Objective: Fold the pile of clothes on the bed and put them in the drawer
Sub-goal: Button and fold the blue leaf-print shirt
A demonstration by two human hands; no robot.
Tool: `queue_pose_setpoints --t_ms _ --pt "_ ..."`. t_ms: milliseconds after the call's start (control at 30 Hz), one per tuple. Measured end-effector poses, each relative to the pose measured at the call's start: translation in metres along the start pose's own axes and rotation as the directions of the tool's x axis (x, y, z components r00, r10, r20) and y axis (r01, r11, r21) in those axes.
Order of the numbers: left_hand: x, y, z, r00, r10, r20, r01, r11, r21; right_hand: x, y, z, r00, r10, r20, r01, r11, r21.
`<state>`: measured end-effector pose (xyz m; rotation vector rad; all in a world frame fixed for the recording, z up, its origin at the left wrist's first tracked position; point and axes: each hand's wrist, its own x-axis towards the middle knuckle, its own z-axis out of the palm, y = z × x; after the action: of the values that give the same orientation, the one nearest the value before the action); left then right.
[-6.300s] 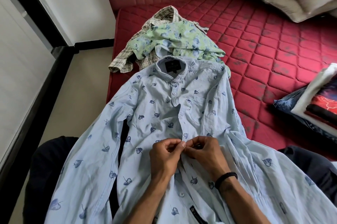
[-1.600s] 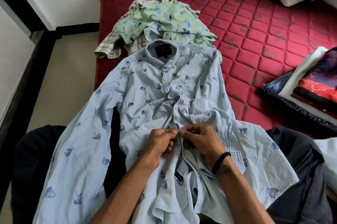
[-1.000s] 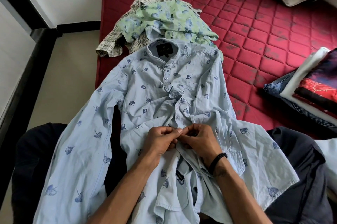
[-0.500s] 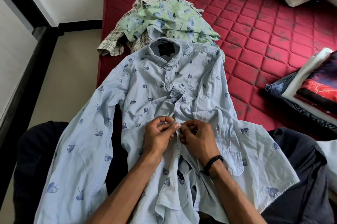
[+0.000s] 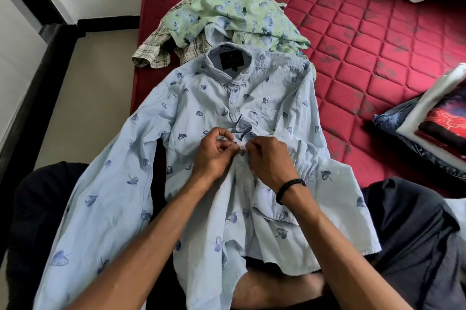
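Right now the left hand and the right hand meet at the middle of the light blue shirt, each pinching 1 edge of its front placket, as if fastening a button. That shirt lies face up on the red bed, its long axis running straight away from the hands, collar at the far end, hem toward the person. Both hands sit equally near the placket. Beyond the collar waits the unfolded pile.
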<state>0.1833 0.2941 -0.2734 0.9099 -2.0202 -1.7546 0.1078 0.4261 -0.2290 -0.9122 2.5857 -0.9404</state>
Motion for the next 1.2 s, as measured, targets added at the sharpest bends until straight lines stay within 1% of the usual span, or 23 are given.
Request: queue_pose_setpoints --t_ms 67,100,167,233,300,333,400,433,467,500,567,600,633,733,867,933,1000,1033,1067,1100,1133,1167,1200 --pt "0.001 0.000 -0.004 0.999 0.046 0.000 -0.045 0.983 0.175 -0.019 -0.002 -0.001 0.998 0.003 -0.066 -0.002 1.000 0.019" --pt "0.000 0.001 -0.007 0.999 0.052 -0.009 -0.048 0.973 0.228 -0.031 -0.003 0.000 0.998 0.018 -0.052 -0.017 1.000 0.024" --pt "-0.007 0.006 -0.011 0.996 0.076 -0.044 -0.055 0.933 0.356 -0.059 -0.002 0.006 0.992 0.098 0.076 -0.098 0.995 0.001" --pt "-0.024 0.016 -0.014 0.980 0.188 -0.066 -0.129 0.852 0.508 -0.079 0.003 0.013 0.966 0.162 0.202 -0.152 0.986 -0.067" --pt "-0.047 0.029 -0.009 0.949 0.314 0.016 -0.268 0.780 0.565 -0.085 0.006 0.018 0.955 0.168 0.245 -0.149 0.984 -0.094" --pt "-0.061 0.034 -0.004 0.939 0.333 0.089 -0.324 0.767 0.554 -0.086 0.005 0.019 0.954 0.164 0.251 -0.145 0.985 -0.094" --pt "-0.085 0.036 0.003 0.943 0.278 0.185 -0.334 0.784 0.523 -0.085 0.001 0.023 0.956 0.131 0.264 -0.096 0.985 -0.140" --pt "-0.093 0.032 0.003 0.955 0.230 0.187 -0.295 0.790 0.538 -0.086 -0.002 0.026 0.957 0.124 0.263 -0.076 0.980 -0.183" --pt "-0.097 0.026 0.000 0.968 0.182 0.171 -0.249 0.766 0.593 -0.087 -0.003 0.029 0.960 0.132 0.245 -0.078 0.973 -0.218" --pt "-0.098 0.020 -0.006 0.980 0.129 0.150 -0.197 0.696 0.691 -0.088 -0.004 0.030 0.966 0.149 0.212 -0.098 0.967 -0.234" --pt "-0.096 0.010 -0.025 0.994 -0.016 0.109 -0.087 0.494 0.865 -0.087 -0.002 0.033 0.970 0.173 0.169 -0.127 0.960 -0.251" --pt "-0.096 0.007 -0.034 0.992 -0.080 0.099 -0.054 0.436 0.898 -0.088 -0.001 0.033 0.969 0.177 0.173 -0.129 0.957 -0.260" --pt "-0.095 0.005 -0.042 0.988 -0.125 0.094 -0.034 0.411 0.911 -0.089 0.001 0.033 0.968 0.176 0.180 -0.124 0.955 -0.269" --pt "-0.093 0.007 -0.055 0.972 -0.202 0.117 -0.048 0.320 0.946 -0.094 -0.002 0.037 0.968 0.169 0.186 -0.106 0.945 -0.310" --pt "-0.085 0.025 -0.050 0.936 -0.321 0.149 -0.115 0.120 0.986 -0.090 -0.006 0.039 0.970 0.181 0.163 -0.125 0.945 -0.302" --pt "-0.077 0.038 -0.049 0.913 -0.384 0.139 -0.135 0.037 0.990 -0.087 -0.006 0.041 0.980 0.164 0.116 -0.125 0.949 -0.288" --pt "-0.071 0.054 -0.051 0.919 -0.365 0.150 -0.160 0.002 0.987 -0.088 -0.008 0.045 0.992 0.116 0.047 -0.096 0.948 -0.304" --pt "-0.071 0.058 -0.050 0.936 -0.302 0.180 -0.180 0.028 0.983 -0.089 -0.009 0.048 0.996 0.091 0.026 -0.077 0.942 -0.325" --pt "-0.071 0.059 -0.048 0.955 -0.202 0.219 -0.198 0.119 0.973 -0.089 -0.009 0.050 0.997 0.073 0.020 -0.061 0.935 -0.349" --pt "-0.074 0.058 -0.043 0.968 -0.089 0.233 -0.199 0.288 0.937 -0.089 -0.009 0.051 0.998 0.064 0.016 -0.054 0.933 -0.356" --pt "-0.079 0.057 -0.035 0.976 -0.001 0.217 -0.190 0.482 0.856 -0.087 -0.008 0.049 0.998 0.067 0.009 -0.060 0.940 -0.335" --pt "-0.085 0.054 -0.025 0.981 0.038 0.191 -0.174 0.613 0.771 -0.084 -0.006 0.046 0.996 0.086 0.000 -0.083 0.957 -0.280" --pt "-0.090 0.049 -0.016 0.984 0.049 0.173 -0.160 0.676 0.719 -0.081 -0.002 0.042 0.992 0.125 -0.004 -0.123 0.973 -0.194"
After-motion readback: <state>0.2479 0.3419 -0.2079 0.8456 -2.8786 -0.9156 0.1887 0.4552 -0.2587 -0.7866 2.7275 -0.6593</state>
